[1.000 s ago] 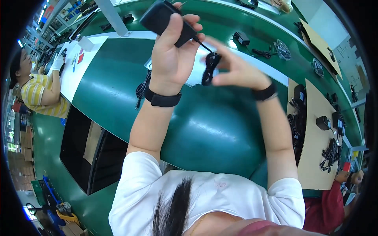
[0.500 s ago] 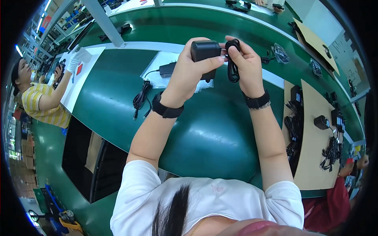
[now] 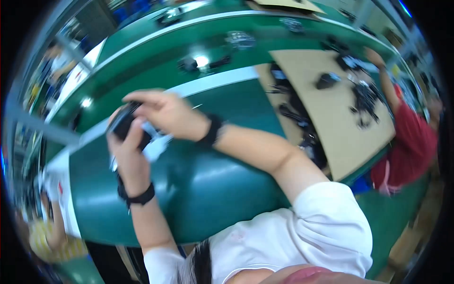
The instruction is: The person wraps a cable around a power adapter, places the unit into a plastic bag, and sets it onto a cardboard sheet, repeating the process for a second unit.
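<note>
In front of me on the left, my left hand is closed around a black power adapter, its thumb lying along the near side. My right hand reaches across from the right, with its fingers bent over the adapter's upper end and the index finger stretched past it. Motion blurs both hands. The coiled cable cannot be told apart from the dark adapter. Behind the hands, clear plastic bags lie on the green table, partly covered.
On the right, a cardboard sheet carries black adapters and tangled cables. Bagged cables lie on the green surface beyond the pale ledge. A co-worker in red is at right, another in yellow stripes at lower left.
My view has turned to the right, so the cardboard sheet appears nearer the middle. My hands, apart before, have come together at the adapter; the coiled cable in my right hand no longer shows clearly.
</note>
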Available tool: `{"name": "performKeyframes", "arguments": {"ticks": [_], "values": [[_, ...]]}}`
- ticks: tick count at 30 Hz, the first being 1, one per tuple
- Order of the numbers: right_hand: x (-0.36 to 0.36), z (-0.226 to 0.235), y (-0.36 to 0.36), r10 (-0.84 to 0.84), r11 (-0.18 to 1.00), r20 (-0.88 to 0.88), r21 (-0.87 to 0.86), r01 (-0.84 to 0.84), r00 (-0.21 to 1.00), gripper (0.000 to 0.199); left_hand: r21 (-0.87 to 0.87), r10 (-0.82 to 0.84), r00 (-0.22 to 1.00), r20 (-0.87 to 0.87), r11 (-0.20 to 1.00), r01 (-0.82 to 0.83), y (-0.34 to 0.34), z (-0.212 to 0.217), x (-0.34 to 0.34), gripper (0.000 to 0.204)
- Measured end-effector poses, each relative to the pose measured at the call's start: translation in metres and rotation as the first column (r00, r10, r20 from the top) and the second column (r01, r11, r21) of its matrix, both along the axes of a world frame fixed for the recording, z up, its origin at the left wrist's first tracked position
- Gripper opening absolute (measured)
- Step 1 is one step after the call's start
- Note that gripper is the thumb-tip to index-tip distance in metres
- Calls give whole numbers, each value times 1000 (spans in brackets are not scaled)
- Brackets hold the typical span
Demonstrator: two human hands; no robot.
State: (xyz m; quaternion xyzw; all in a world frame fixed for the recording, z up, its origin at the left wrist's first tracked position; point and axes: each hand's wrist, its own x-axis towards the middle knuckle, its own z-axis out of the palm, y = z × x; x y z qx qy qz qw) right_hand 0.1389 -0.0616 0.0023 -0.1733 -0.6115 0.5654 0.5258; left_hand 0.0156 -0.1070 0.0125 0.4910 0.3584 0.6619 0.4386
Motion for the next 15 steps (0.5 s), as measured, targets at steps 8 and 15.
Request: {"name": "performKeyframes", "arguments": {"ticks": [8,15], "values": [[-19,-13,-9,-258,861,8,456,226,966,41,-80,-111,984,137,989,122,-6,-6,-15,42],[-19,-20,8,-249,826,261,559,64,933,56,-56,-280,915,291,950,308,0,-3,-29,47]]}}
